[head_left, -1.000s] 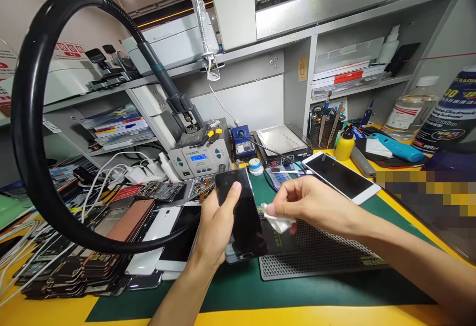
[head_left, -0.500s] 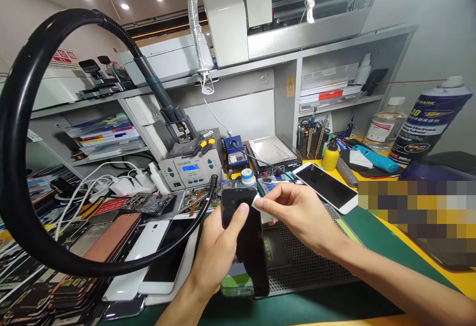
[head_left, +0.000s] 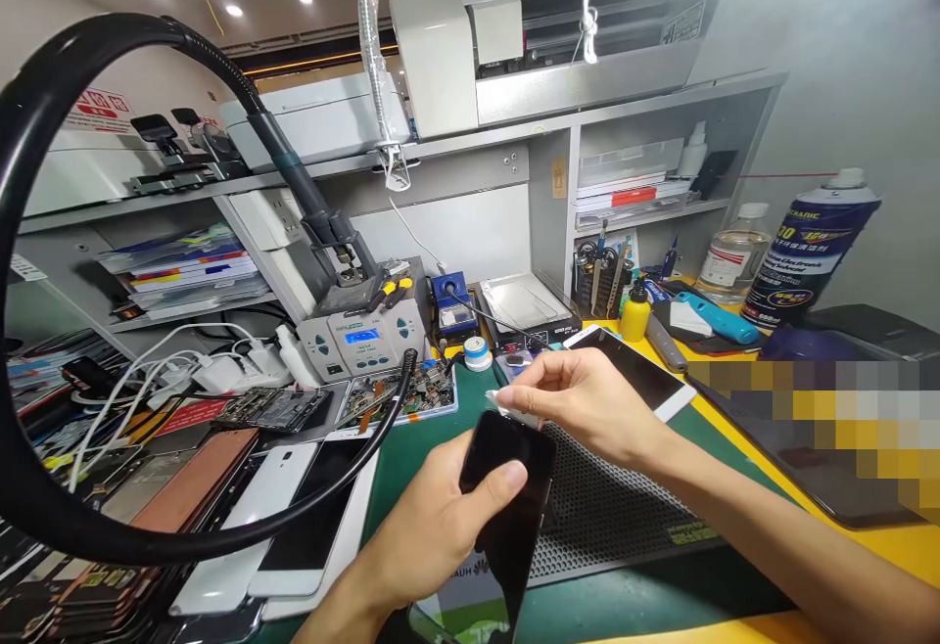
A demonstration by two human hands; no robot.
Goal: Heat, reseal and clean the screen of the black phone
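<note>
My left hand is wrapped round a black smartphone, its thumb lying on the dark glass. The phone tilts with its top end away from me, and bright reflections show near its lower end. My right hand pinches a small, thin white piece, perhaps tissue or cloth, at the phone's top edge. Whether that piece touches the phone I cannot tell. Below both hands lies a dark perforated mat on the green work mat.
At left, a black flexible hose loops over stacked phone parts and a white phone. Behind stand a soldering station and a round white-lidded jar. On the right are another white phone, a yellow bottle and a spray can.
The phone has tipped over and come lower, its top end now under the white piece instead of beside it. My right hand keeps its pinch. The whole view has shifted slightly.
</note>
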